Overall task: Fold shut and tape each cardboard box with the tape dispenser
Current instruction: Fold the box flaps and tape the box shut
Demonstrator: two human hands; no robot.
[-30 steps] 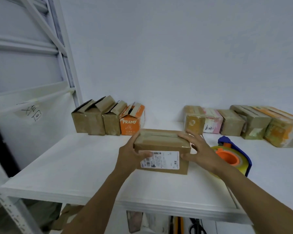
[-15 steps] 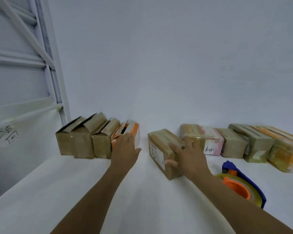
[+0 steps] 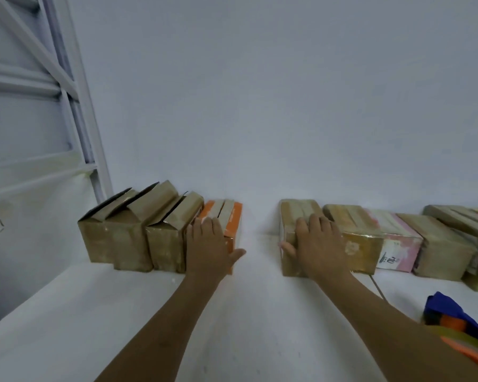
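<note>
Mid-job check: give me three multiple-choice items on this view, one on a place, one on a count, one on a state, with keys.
1. Where is the tape dispenser? A. against the wall B. lower right of the table C. atop a box
2. How many flaps-up brown boxes stand left of the orange box? A. one B. three C. five
3. The right hand is: A. lying on a closed brown box B. holding tape C. hanging idle
Key: 1B, its blue frame shows there; 2B, three raised tops in a row; 3A, it rests across the top.
</note>
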